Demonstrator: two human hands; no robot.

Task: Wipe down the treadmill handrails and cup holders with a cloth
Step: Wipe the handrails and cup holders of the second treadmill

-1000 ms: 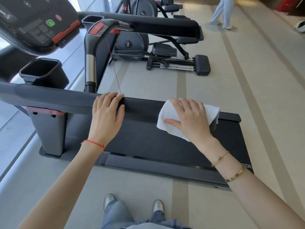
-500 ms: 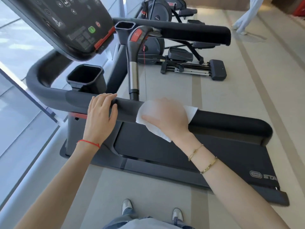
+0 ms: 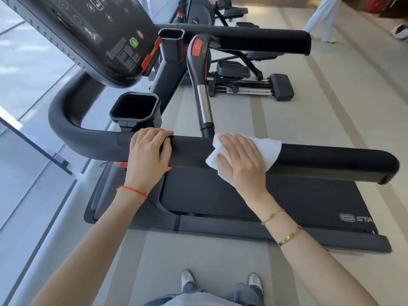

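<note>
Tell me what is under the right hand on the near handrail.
A white cloth lies under the right hand, pressed flat on the near handrail. Its edges show around the fingers; the part of the rail beneath the cloth is covered and cannot be seen.

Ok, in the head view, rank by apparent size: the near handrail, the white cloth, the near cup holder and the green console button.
1. Near handrail, the largest by far.
2. and 3. Cloth and near cup holder look alike; the right hand hides much of the cloth, so I won't rank them.
4. Green button, smallest.
</note>
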